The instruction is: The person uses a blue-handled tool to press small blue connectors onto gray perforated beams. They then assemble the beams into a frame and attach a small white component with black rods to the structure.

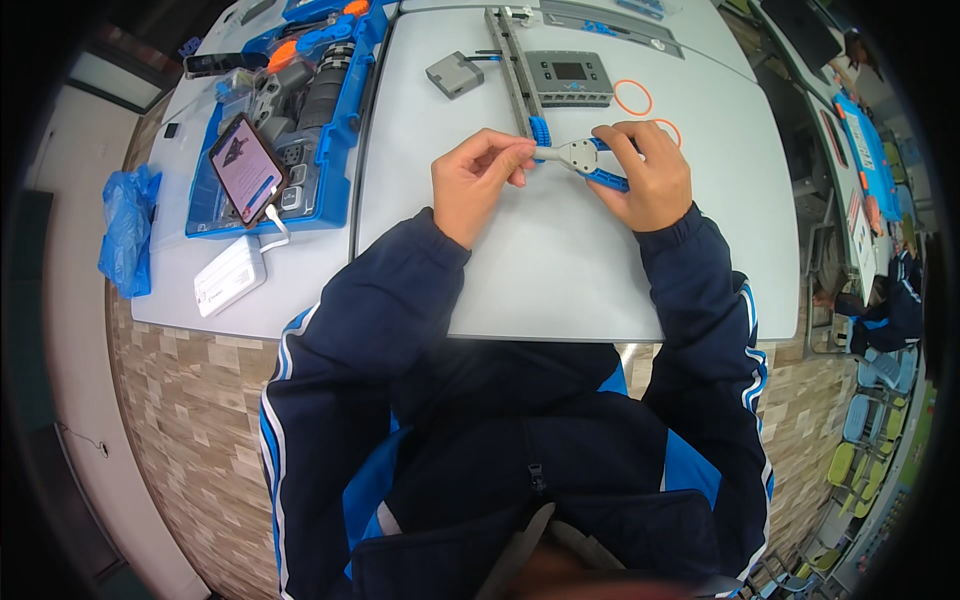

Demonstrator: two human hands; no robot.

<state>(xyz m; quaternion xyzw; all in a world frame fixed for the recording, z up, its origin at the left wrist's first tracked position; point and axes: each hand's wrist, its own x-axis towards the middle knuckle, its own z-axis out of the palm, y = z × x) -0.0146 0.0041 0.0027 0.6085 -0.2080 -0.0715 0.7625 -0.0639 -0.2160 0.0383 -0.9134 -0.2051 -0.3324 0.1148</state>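
Observation:
My right hand [652, 180] grips a pair of pliers [578, 155] with a pale grey head and blue handles. The head points left, toward my left hand [478, 182]. Fingers of that hand are pinched together around the narrow tip of the pliers; whether a small part is between them, I cannot make out. Just beyond the tip lies a long grey beam assembly [517, 80] with a blue toothed piece [540, 130] at its near end. To its right rests a grey controller box [569, 78] with a small dark screen. A smaller grey block [455, 75] lies to its left.
Two orange rings [633, 97] lie right of the controller. At left stands a blue toolbox [335, 190] full of parts, with a phone [247, 170] leaning on it, cabled to a white power bank [230, 276]. A blue plastic bag [128, 230] is at the far left.

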